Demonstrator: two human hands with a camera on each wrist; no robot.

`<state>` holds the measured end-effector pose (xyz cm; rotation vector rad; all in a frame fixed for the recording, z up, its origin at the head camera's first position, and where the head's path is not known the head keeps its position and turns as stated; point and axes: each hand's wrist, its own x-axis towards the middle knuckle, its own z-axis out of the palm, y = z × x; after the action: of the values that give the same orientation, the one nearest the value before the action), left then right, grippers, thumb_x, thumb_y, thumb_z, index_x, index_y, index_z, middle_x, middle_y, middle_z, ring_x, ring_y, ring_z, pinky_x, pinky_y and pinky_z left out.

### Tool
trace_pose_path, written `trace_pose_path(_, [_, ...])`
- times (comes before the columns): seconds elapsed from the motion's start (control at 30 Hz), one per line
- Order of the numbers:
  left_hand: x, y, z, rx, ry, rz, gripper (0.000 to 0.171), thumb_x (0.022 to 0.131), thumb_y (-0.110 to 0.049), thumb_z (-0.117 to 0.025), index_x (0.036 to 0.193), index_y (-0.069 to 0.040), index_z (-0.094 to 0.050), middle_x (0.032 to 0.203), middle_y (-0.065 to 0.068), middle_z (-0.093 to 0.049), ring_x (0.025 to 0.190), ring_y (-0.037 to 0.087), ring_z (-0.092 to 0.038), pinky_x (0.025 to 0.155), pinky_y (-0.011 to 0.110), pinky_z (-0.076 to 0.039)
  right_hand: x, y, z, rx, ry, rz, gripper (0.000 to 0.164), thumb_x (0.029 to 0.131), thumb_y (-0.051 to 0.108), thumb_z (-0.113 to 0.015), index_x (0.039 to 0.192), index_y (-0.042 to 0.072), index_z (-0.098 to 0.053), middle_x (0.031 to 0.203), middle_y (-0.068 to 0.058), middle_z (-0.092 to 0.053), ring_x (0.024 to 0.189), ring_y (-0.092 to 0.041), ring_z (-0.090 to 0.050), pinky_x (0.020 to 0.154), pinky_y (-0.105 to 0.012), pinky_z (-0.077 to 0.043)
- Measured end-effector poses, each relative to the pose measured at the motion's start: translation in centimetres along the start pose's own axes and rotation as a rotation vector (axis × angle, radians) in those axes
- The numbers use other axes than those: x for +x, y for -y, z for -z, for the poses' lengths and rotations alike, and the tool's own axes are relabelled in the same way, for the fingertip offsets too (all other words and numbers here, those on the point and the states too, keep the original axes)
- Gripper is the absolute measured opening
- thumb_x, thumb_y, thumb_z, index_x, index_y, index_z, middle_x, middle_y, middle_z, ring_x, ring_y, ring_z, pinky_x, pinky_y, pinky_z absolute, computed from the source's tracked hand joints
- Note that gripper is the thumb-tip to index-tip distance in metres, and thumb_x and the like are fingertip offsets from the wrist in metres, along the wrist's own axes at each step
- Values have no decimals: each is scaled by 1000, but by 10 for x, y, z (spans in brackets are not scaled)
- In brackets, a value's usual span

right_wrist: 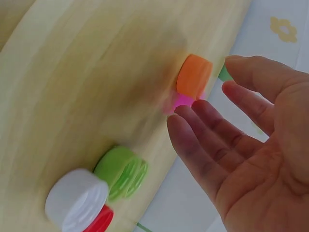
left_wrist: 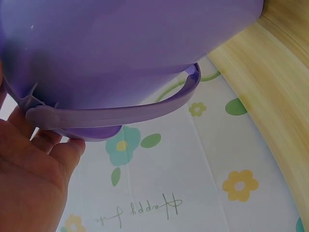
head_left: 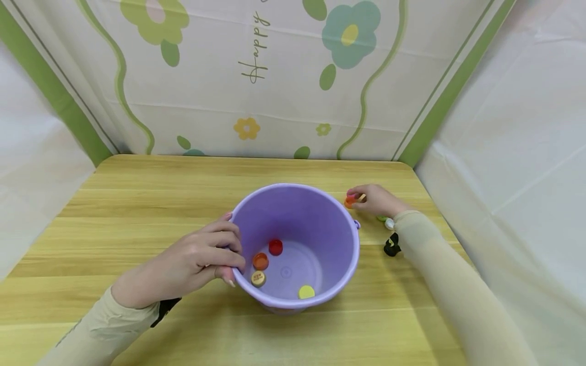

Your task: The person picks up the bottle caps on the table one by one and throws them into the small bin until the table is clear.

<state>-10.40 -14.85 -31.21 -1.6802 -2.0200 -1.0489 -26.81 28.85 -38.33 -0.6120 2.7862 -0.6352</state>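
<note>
A purple bucket point(head_left: 286, 305) with its mouth toward me stands on the wooden table. My left hand point(head_left: 197, 256) grips its rim on the left side, thumb outside; the left wrist view shows the bucket's handle point(left_wrist: 130, 113) beside the fingers. Several caps lie inside: a red cap point(head_left: 275, 247), an orange cap point(head_left: 260, 261), a tan cap with lettering point(head_left: 258, 278) and a yellow cap point(head_left: 306, 292). To the bucket's right, my right hand point(right_wrist: 251, 140) reaches with spread, slightly bent fingers. Its fingertips are close to another orange cap point(right_wrist: 194, 76) and a pink cap point(right_wrist: 182, 102).
Under the right forearm lie a white cap point(right_wrist: 77, 199), a green cap point(right_wrist: 120, 173) and a red cap point(right_wrist: 100, 220), partly hidden. A small black thing with a yellow patch point(head_left: 392, 245) sits nearer me. A flower-printed cloth point(head_left: 274, 122) hangs behind the table point(head_left: 151, 193).
</note>
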Motion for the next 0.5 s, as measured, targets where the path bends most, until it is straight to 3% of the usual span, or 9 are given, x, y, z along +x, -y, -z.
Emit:
trace_pose_path(0.27, [-1, -2, 0, -12, 3, 6, 24, 94, -34, -58, 100, -15, -73, 97, -4, -61, 103, 22, -53, 119, 50, -23, 13, 5, -14, -43, 39, -1, 39, 92, 16, -71, 127, 2, -63, 109, -10, -68, 104, -28, -63, 93, -45, -52])
trace_pose_path(0.5, [-2, -1, 1, -14, 2, 24, 24, 94, -34, -59, 100, -16, -73, 98, -5, -62, 104, 21, -52, 119, 50, -22, 22, 26, -22, -116, 41, -16, 27, 91, 14, -70, 117, 10, -71, 98, -5, -66, 94, -25, -59, 84, -41, -51])
